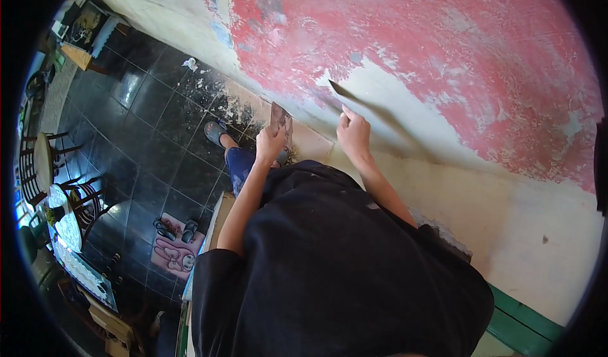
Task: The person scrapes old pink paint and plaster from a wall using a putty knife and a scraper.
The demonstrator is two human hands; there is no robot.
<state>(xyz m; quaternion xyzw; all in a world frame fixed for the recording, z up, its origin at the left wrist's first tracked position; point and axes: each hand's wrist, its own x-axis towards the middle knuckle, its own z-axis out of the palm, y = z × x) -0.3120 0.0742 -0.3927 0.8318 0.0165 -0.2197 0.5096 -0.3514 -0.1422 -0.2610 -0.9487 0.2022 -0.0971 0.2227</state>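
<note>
My right hand is closed on the handle of a putty knife, its thin dark blade seen nearly edge-on close to the wall. Whether the blade touches the surface I cannot tell. My left hand grips a flat, squarish scraper plate with a smeared brownish face, held upright lower down and to the left. Ahead, the wall has patchy, flaking pink paint. A smooth whitish patch lies behind the putty knife, which casts a shadow there.
Pale flakes and dust litter the dark tiled floor along the wall's foot. My sandalled foot stands there. A pink mat with dark sandals lies at lower left. Wooden chairs and a table stand far left; a green board is at lower right.
</note>
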